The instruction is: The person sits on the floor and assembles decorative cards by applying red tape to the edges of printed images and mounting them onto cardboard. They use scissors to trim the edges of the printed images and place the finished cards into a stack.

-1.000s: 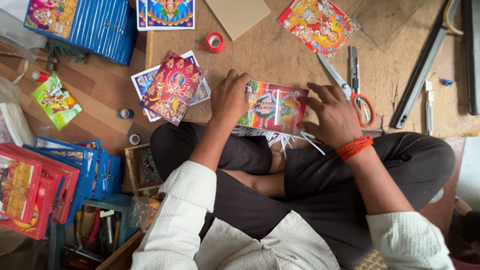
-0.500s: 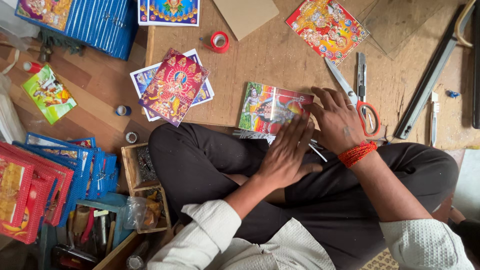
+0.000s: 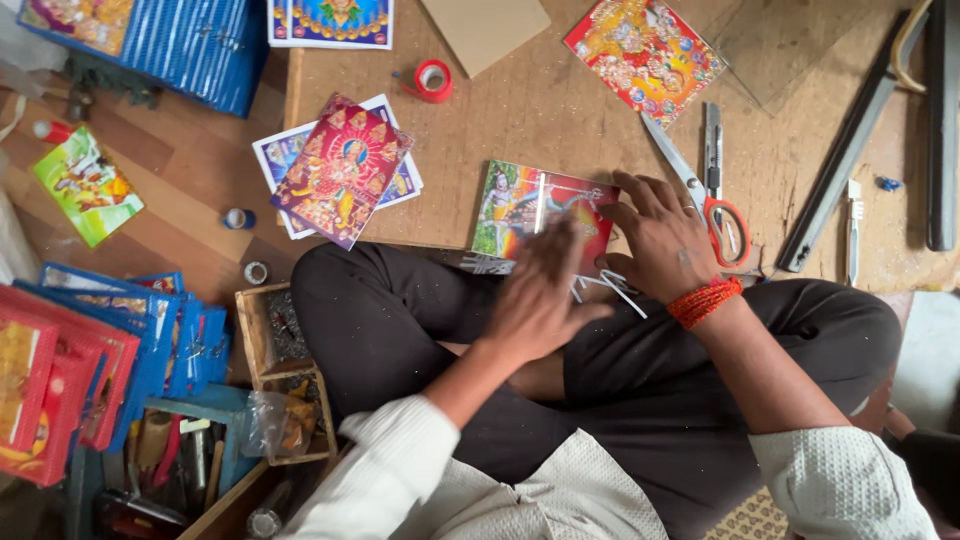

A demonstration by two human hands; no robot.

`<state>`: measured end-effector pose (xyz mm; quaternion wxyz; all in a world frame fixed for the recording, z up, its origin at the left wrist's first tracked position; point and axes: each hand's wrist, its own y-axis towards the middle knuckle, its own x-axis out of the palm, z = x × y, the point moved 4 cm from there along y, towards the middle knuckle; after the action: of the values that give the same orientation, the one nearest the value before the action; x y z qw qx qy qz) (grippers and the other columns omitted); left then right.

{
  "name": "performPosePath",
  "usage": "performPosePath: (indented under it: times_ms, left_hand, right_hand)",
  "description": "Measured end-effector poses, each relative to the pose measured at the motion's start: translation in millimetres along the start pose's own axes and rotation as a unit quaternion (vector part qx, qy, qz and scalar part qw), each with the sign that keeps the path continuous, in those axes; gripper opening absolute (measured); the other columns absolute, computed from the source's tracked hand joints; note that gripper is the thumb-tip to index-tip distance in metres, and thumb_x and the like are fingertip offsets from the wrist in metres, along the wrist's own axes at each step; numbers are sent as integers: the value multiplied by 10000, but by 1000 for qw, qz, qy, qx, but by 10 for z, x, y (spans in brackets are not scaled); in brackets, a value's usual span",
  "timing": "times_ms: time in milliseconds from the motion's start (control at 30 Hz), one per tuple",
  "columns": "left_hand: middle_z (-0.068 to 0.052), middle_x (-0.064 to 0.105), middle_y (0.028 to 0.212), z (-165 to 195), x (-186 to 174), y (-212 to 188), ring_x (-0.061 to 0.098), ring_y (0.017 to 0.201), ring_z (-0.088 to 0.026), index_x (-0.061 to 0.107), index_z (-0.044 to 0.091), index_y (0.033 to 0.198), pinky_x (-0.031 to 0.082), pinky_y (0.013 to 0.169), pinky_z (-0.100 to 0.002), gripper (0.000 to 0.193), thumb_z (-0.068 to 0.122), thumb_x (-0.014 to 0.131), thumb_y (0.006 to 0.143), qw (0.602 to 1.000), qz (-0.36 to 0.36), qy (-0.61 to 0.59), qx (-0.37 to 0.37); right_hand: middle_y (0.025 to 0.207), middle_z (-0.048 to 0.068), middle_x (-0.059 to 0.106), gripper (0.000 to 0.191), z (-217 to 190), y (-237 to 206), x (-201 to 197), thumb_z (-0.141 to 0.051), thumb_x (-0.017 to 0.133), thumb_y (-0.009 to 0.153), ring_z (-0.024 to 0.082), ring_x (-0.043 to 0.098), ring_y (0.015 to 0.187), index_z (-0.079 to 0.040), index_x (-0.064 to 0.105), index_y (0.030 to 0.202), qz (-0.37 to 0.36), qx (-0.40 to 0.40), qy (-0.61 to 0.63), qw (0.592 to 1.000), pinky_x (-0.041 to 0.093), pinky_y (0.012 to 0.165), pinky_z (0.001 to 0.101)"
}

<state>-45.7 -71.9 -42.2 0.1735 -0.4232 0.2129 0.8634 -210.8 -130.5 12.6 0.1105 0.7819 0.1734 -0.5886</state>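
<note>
- Two hands are seen over a colourful picture card (image 3: pixel 530 212) that lies flat at the near edge of the wooden board (image 3: pixel 520 110), just above the crossed legs.
- The card's right edge is pressed by the right hand (image 3: pixel 665 240), fingers spread flat.
- The left hand (image 3: pixel 540 290) is blurred over the card's lower edge; its grip cannot be told.
- Red-handled scissors (image 3: pixel 705 190) lie just beside the right hand.

Everything was laid out around the picture card (image 3: pixel 520 205) on the board (image 3: pixel 560 110): scissors (image 3: pixel 700 185) were parked just right of it, a stack of prints (image 3: pixel 340 170) sat to its left, and a tape roll (image 3: pixel 434 80) was placed beyond it.
</note>
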Motion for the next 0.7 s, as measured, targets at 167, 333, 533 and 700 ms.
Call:
performPosePath:
  times_ms: [167, 333, 533, 700]
  left_hand:
    - [-330, 208, 1654, -118, 112, 364, 249, 1553, -434, 82, -73, 1635, 193, 1294, -523, 1071, 653, 512, 976, 999, 5, -21, -37]
    - [-321, 253, 1653, -799, -452, 223, 277, 1546, -450, 125, -58, 1609, 201, 1255, -559, 959, 566, 555, 1021, 985, 86, 112, -102]
    - [-191, 458, 1531, -563, -720, -203, 425, 1451, -407, 516, 79, 1443, 359, 1190, -523, 642, 313, 770, 901, 995, 83, 35, -31]
    - [-156, 523, 1458, -507, -704, -152, 473, 1388, -387, 704, 93, 1182, 393, 1112, -525, 418, 198, 841, 801, 989, 124, 9, -77]
  right_hand:
    - [1490, 87, 512, 656, 0, 9, -5, -293, 865, 655, 336, 456, 1372, -137, 664, 1260, 9, 0, -4, 1000, 417, 1090, 495]
    - [1515, 47, 519, 609, 11, -9, 12, -274, 848, 687, 327, 470, 1384, -146, 656, 1251, -3, 14, 41, 999, 463, 1073, 480]
    - [1550, 129, 447, 653, -34, -25, -1, -278, 863, 680, 346, 437, 1406, -126, 639, 1274, -3, 22, 3, 1000, 440, 1044, 506]
    - [1597, 231, 404, 657, -345, -4, 168, -276, 777, 835, 408, 401, 1448, -47, 575, 1416, 78, -14, 117, 990, 380, 1170, 510]
